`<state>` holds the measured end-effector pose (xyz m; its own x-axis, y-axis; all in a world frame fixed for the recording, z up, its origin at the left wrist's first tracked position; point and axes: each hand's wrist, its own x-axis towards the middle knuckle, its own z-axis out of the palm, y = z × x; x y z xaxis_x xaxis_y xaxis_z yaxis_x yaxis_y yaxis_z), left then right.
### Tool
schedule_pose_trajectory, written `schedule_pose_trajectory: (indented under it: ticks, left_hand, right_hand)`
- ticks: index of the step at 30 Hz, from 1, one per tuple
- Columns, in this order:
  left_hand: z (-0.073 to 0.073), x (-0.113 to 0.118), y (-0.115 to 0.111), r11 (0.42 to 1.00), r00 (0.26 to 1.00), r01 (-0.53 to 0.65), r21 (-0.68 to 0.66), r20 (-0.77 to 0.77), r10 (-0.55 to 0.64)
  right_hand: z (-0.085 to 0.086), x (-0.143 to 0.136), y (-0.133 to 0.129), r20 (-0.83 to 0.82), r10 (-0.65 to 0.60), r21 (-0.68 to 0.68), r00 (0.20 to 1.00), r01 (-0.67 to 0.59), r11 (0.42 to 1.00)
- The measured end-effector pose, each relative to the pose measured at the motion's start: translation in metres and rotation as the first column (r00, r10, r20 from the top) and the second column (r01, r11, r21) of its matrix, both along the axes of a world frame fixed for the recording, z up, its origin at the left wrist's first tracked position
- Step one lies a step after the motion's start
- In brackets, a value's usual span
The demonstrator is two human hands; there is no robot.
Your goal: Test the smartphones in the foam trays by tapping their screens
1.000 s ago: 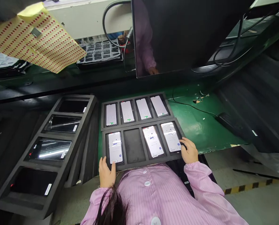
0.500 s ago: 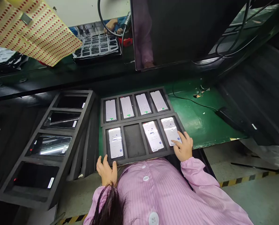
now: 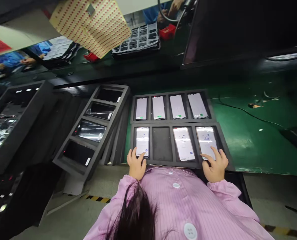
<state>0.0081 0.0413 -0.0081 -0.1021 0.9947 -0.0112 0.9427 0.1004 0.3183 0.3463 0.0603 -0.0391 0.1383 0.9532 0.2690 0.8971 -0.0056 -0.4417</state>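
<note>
Two dark foam trays lie one behind the other on the green table. In the near tray (image 3: 150, 162) are a leftmost phone (image 3: 142, 138), a bare slot, a third phone (image 3: 184, 143) and a rightmost phone (image 3: 205, 138), all with lit screens. My left hand (image 3: 137, 165) has its fingers spread at the lower end of the leftmost phone, a fingertip at its screen. Over the lower part of the rightmost phone, my right hand (image 3: 215, 165) is open with fingers apart. The far tray (image 3: 167, 93) carries several phones with lit pale screens.
A tilted stack of foam trays (image 3: 111, 125) with dark phones stands to the left. Behind are a dark monitor (image 3: 238, 33), a dotted sticker sheet (image 3: 93, 26), a red box (image 3: 167, 31) and other people's hands. A cable (image 3: 250, 111) crosses the table at right.
The view has swung left, showing more trays there. My left hand has moved from the near tray's corner onto the lower end of the leftmost phone. My right hand stays by the rightmost phone.
</note>
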Motion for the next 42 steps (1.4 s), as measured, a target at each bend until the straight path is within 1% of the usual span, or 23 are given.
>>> schedule_pose_trajectory:
  ticks: [5,8,11,13,15,17,19,21,24,26,28,30,32,34,36,37,39,40,41,42]
  left_hand:
    - [0.005,0.008,0.010,0.998,1.000,0.016,-0.066,-0.022,-0.017]
    - [0.002,0.006,0.012,0.999,1.000,-0.001,-0.052,-0.012,0.000]
    - [-0.007,-0.004,0.013,0.993,0.992,-0.118,0.028,0.042,0.117]
    - [-0.014,-0.014,0.016,0.971,0.969,-0.227,0.070,0.114,0.218]
    - [-0.021,-0.022,0.021,0.951,0.938,-0.303,0.062,0.193,0.287]
    - [-0.024,-0.026,0.027,0.935,0.909,-0.354,0.014,0.242,0.340]
    - [-0.025,-0.027,0.033,0.916,0.885,-0.400,-0.023,0.252,0.393]
    - [-0.024,-0.025,0.037,0.894,0.865,-0.447,-0.024,0.245,0.439]
    - [-0.021,-0.024,0.038,0.880,0.851,-0.475,-0.015,0.246,0.463]
    - [-0.019,-0.026,0.038,0.878,0.843,-0.477,-0.041,0.259,0.471]
    - [-0.018,-0.031,0.039,0.871,0.828,-0.484,-0.082,0.278,0.487]
    - [-0.018,-0.036,0.041,0.864,0.814,-0.490,-0.119,0.293,0.502]
    - [-0.018,-0.038,0.042,0.877,0.828,-0.468,-0.107,0.293,0.477]
    - [-0.017,-0.035,0.039,0.920,0.891,-0.391,0.002,0.251,0.378]
    - [-0.015,-0.030,0.033,0.960,0.963,-0.241,0.145,0.156,0.218]
    - [-0.014,-0.026,0.030,0.970,0.986,-0.152,0.191,0.103,0.134]
    - [-0.013,-0.021,0.024,0.977,0.999,-0.014,0.212,0.037,0.006]
    - [-0.014,-0.019,0.022,0.978,0.999,0.015,0.206,0.026,-0.021]
    - [-0.016,-0.019,0.021,0.979,1.000,0.011,0.203,0.025,-0.017]
    - [-0.018,-0.020,0.022,0.979,0.999,-0.021,0.204,0.035,0.014]
  right_hand:
    - [-0.004,0.008,-0.001,0.009,-0.042,0.035,0.999,0.042,0.999]
    - [-0.004,0.015,0.001,0.003,-0.087,0.078,0.996,0.086,0.993]
    - [-0.007,0.026,0.007,-0.053,-0.234,0.077,0.971,0.238,0.968]
    - [-0.009,0.033,0.012,-0.109,-0.342,0.023,0.933,0.346,0.938]
    - [-0.010,0.038,0.017,-0.158,-0.436,-0.072,0.886,0.430,0.900]
    - [-0.010,0.039,0.021,-0.185,-0.519,-0.156,0.834,0.497,0.854]
    - [-0.007,0.037,0.026,-0.193,-0.579,-0.197,0.792,0.547,0.814]
    - [-0.005,0.036,0.030,-0.193,-0.612,-0.202,0.767,0.580,0.789]
    - [-0.003,0.036,0.033,-0.191,-0.624,-0.196,0.758,0.593,0.781]
    - [-0.002,0.034,0.031,-0.181,-0.612,-0.189,0.770,0.583,0.790]
    - [-0.001,0.027,0.026,-0.149,-0.553,-0.127,0.820,0.539,0.833]
    - [0.001,0.015,0.019,-0.091,-0.438,-0.013,0.894,0.439,0.898]
    - [0.002,0.002,0.013,-0.032,-0.287,0.074,0.957,0.289,0.955]
    - [0.002,-0.009,0.007,-0.003,-0.137,0.106,0.991,0.136,0.985]
    - [0.001,-0.014,0.005,-0.002,-0.032,0.135,0.999,0.032,0.990]
    - [0.000,-0.014,0.004,-0.006,-0.001,0.160,1.000,0.002,0.987]
    - [-0.001,-0.012,0.003,-0.013,0.020,0.215,1.000,-0.017,0.976]
    - [-0.001,-0.010,0.003,-0.013,0.024,0.239,1.000,-0.020,0.971]
    - [0.000,-0.009,0.002,-0.010,0.033,0.255,0.999,-0.030,0.966]
    - [0.002,-0.009,0.001,-0.002,0.055,0.257,0.999,-0.052,0.965]
